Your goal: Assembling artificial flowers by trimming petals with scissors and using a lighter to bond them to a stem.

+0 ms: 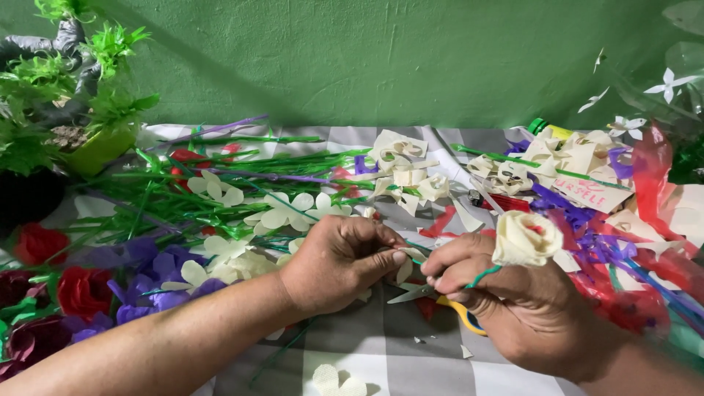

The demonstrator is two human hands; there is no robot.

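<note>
From the head camera, the left hand (pixel 341 260) is curled nearly closed, thumb and forefinger pinching a small cream paper petal piece (pixel 405 268) just above the grey-and-white checked tablecloth (pixel 396 359). The right hand (pixel 513 308) is closed around the thin green stem (pixel 482 276) of a cream rolled paper rose (pixel 524 238), whose bloom stands above the knuckles, close to the left fingertips. Under both hands lie scissors with yellow handles (pixel 447 304), partly hidden. To the left sit finished green-stemmed cream paper flowers (pixel 282 213) and red and purple paper roses (pixel 84 290); to the right, a heap of cream, purple and red paper scraps (pixel 579 191). The step in hand looks like adding a petal to the rose; the next move likely calls for bringing the pinched piece against the bloom's base without crushing it.
</note>
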